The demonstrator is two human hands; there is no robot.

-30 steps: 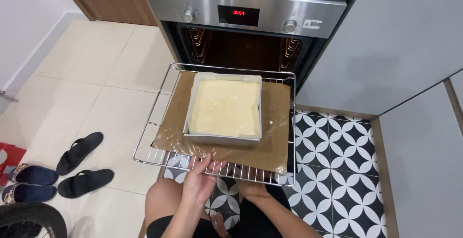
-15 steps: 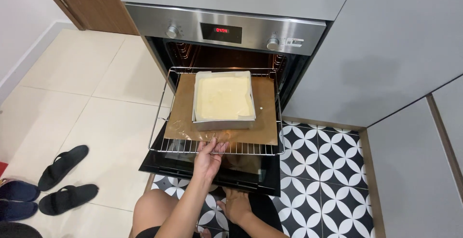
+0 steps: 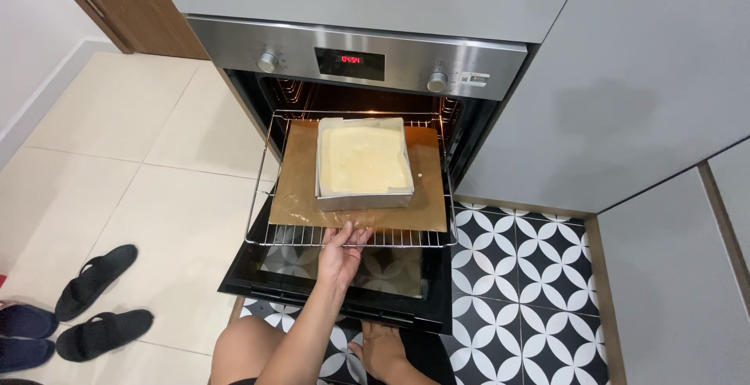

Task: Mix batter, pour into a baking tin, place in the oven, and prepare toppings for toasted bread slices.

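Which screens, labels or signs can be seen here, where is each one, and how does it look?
Oven display: middle of the steel control panel, between the two round knobs; a small dark rectangle with glowing red digits.
Sticker label: right end of the same panel, beside the right knob; a small white rectangle with tiny dark print.
No packages or wall signs are in view.

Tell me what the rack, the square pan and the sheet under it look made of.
Rack: shiny thin metal wire, likely steel. Square pan: dull grey metal, probably aluminium, lined with pale paper. Sheet: brown, flat and thin; baking paper or a liner mat, cannot tell. The left hand grips the rack's front edge.
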